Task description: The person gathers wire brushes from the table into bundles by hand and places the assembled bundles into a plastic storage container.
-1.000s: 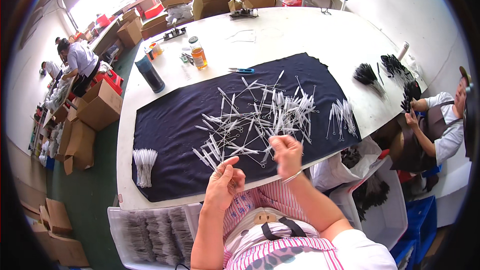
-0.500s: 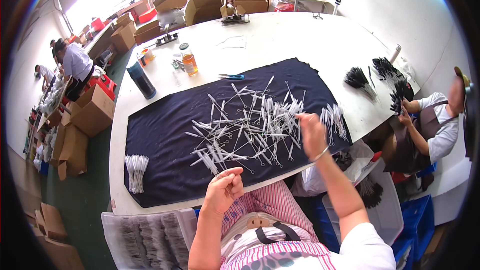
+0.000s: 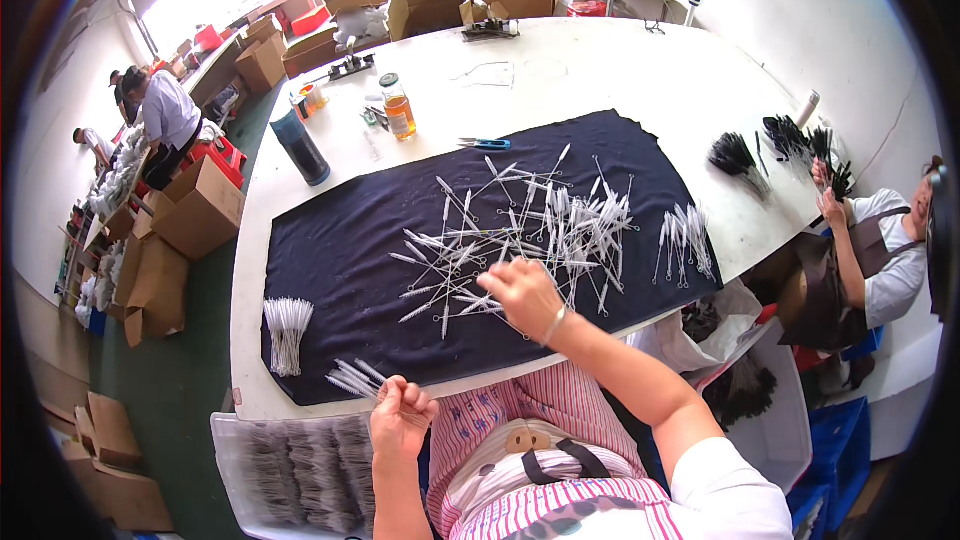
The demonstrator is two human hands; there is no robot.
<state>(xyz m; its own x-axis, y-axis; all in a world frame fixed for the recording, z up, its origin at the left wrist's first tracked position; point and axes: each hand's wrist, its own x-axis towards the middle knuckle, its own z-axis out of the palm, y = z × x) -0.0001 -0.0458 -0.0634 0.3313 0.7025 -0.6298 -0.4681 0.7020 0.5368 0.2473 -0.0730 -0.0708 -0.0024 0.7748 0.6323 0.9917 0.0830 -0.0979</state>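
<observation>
Sorting: small white brushes are being gathered by hand off a dark cloth (image 3: 340,250).
Left hand (image 3: 400,418): fingers pressed together on a fanned brush bundle (image 3: 355,378), held at the table's near edge, apparently so more can be added.
Right hand (image 3: 522,292): fingers curled down onto the loose brush pile (image 3: 520,230); a pinch cannot be told.
Sorted bunch (image 3: 286,330): laid aside, left on the cloth.
Tray (image 3: 290,470): below the table edge, rows of brushes held.

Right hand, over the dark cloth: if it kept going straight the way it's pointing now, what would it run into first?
Probably the loose pile of small white brushes on the dark cloth. The right hand points up and left, fingertips at the pile's near edge; height above it is unclear.
</observation>
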